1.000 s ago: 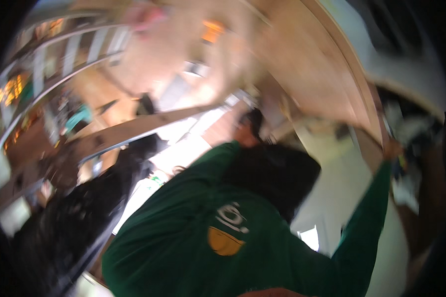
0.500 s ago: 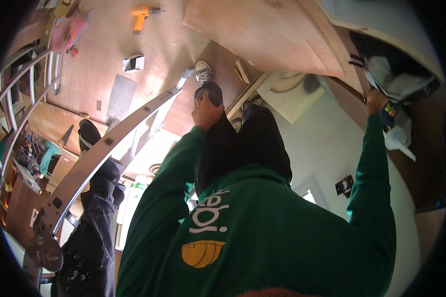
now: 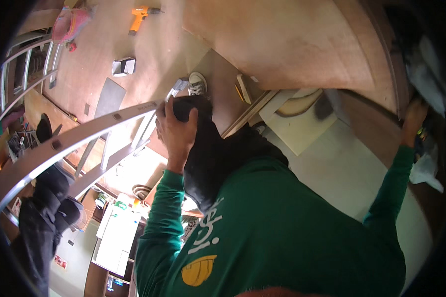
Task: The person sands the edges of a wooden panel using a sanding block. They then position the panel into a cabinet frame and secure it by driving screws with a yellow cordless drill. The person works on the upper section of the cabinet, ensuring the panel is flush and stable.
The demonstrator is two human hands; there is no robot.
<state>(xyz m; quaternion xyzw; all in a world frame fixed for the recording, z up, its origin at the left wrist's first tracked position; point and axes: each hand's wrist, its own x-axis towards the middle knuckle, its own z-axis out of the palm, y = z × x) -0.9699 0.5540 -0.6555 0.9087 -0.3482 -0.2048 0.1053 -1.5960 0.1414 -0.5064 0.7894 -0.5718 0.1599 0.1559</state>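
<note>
Green long-sleeved cloth top (image 3: pixel 292 232): yellow-and-white print (image 3: pixel 199 271) noted.
Orange pistol-shaped plastic drill (image 3: pixel 138 21): dark chuck (image 3: pixel 155 10) noted.
Silver-grey long metal ladder (image 3: pixel 86 130): dark-slotted.

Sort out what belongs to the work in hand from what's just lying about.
Likely in hand:
ladder, beside the spread left hand, contact unclear
wooden panel, near the right hand, grip unclear

Apparently lying about, away from both hands:
orange drill
grey sheet

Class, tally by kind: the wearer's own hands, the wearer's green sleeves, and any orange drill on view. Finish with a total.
Left hand and right hand: 2
Left sleeve and right sleeve: 2
Orange drill: 1
Total: 5
</note>
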